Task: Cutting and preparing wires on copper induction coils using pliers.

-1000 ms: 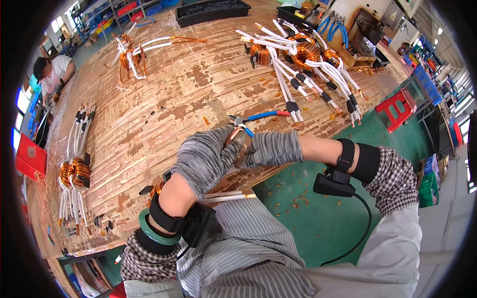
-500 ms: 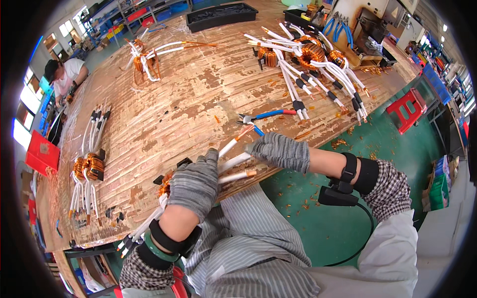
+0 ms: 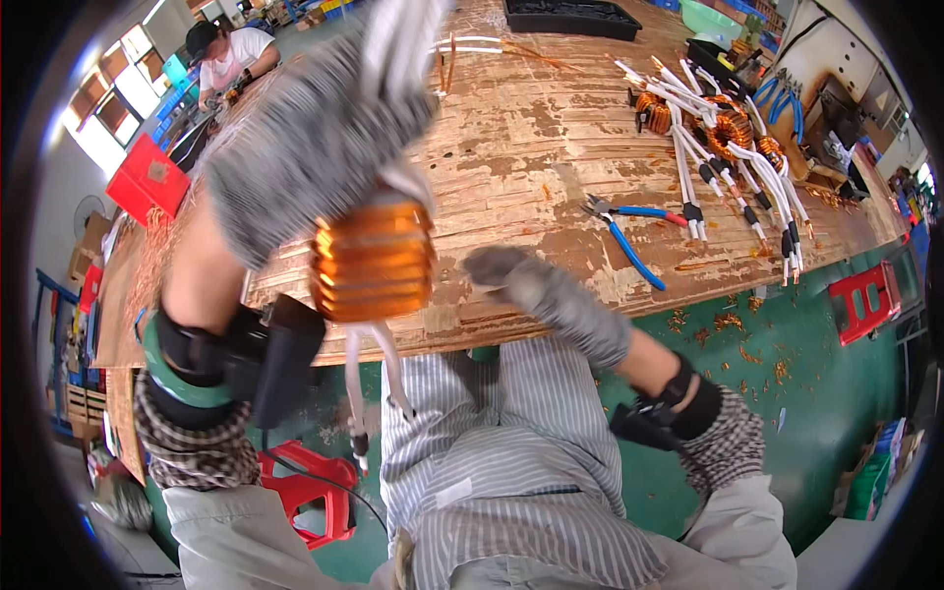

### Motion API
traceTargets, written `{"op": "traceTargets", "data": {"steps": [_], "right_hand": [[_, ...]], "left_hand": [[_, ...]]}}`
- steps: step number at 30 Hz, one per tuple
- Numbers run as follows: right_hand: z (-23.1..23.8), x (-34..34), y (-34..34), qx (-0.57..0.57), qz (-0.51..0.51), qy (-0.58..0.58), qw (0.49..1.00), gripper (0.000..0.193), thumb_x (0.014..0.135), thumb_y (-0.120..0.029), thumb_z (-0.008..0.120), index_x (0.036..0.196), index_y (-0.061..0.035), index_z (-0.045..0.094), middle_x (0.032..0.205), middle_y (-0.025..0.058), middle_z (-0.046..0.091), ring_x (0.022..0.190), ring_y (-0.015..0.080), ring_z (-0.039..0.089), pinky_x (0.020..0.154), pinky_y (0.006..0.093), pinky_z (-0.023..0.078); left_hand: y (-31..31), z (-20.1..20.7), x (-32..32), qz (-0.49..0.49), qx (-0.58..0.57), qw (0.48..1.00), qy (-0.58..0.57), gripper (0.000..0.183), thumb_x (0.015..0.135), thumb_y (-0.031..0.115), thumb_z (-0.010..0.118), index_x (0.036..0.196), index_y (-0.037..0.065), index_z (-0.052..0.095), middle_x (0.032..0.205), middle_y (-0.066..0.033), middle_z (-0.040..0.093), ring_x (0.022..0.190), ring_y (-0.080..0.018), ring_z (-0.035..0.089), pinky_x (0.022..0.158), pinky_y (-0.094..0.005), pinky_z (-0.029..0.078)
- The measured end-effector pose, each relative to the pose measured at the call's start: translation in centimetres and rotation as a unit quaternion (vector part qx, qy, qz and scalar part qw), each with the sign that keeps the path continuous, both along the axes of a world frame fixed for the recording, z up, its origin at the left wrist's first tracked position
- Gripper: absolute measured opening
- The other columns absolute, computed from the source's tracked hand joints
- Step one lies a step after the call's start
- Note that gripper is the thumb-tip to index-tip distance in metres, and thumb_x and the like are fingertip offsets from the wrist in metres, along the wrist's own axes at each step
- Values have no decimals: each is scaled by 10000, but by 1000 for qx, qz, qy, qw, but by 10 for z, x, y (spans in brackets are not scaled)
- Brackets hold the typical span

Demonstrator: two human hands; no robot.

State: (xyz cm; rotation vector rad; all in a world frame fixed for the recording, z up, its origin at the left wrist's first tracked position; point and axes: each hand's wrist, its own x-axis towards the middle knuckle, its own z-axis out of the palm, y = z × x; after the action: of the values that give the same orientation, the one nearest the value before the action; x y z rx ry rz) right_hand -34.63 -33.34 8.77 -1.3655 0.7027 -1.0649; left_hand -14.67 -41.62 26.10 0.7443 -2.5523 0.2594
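My left hand point(image 3: 305, 138), in a grey knitted glove, is raised high over the left of the table and blurred by motion. It grips the white-sleeved leads of a copper-wound ring coil point(image 3: 374, 261). The coil hangs below the fist, with more white leads point(image 3: 356, 393) dangling past the table edge. My right hand point(image 3: 551, 295), gloved alike, hovers near the front edge with fingers stretched out, apart from the coil and holding nothing visible. Beyond it lie cutting pliers point(image 3: 629, 249) with blue and red handles.
Several similar coils point(image 3: 730, 128) with white leads are heaped at the right. A black tray point(image 3: 575, 22) stands at the back. At left sits a red bin point(image 3: 147, 177); a co-worker point(image 3: 236, 59) is beyond. Red stools point(image 3: 865, 303) stand on the green floor.
My left hand has lifted the coil off the table's front edge, up toward the camera. My right hand has let go of the leads. The view has shifted left.
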Motion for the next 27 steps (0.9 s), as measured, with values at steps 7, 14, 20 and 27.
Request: {"op": "traceTargets", "data": {"steps": [7,14,20,27], "right_hand": [[38,56,16,65,134,-23,989,493,672,-347,730,990,-22,539,865,67,579,803,162,541,716,307,440],[75,-5,13,-133,-30,423,896,405,661,-332,669,904,-33,545,749,161,588,716,303,596,642,383,470],[55,-19,-9,-250,-65,634,729,327,716,-225,606,985,-53,535,851,140,591,785,302,603,629,419,487],[32,-19,-27,-284,-44,643,710,321,708,-165,615,991,-37,533,844,153,586,781,305,609,617,410,496]], "left_hand": [[-46,50,83,-83,-190,975,83,441,817,267,599,1183,46,493,1034,-65,608,941,-185,581,834,-263,457],[-23,-70,114,40,305,609,731,166,803,207,606,892,69,578,808,-23,577,758,-141,574,720,-294,478],[-13,-158,111,45,407,495,767,204,824,254,607,900,65,585,808,-42,601,763,-147,588,733,-304,502],[76,-174,202,314,380,825,275,408,880,415,476,953,22,559,804,-101,605,714,-160,596,595,-297,490]]}}
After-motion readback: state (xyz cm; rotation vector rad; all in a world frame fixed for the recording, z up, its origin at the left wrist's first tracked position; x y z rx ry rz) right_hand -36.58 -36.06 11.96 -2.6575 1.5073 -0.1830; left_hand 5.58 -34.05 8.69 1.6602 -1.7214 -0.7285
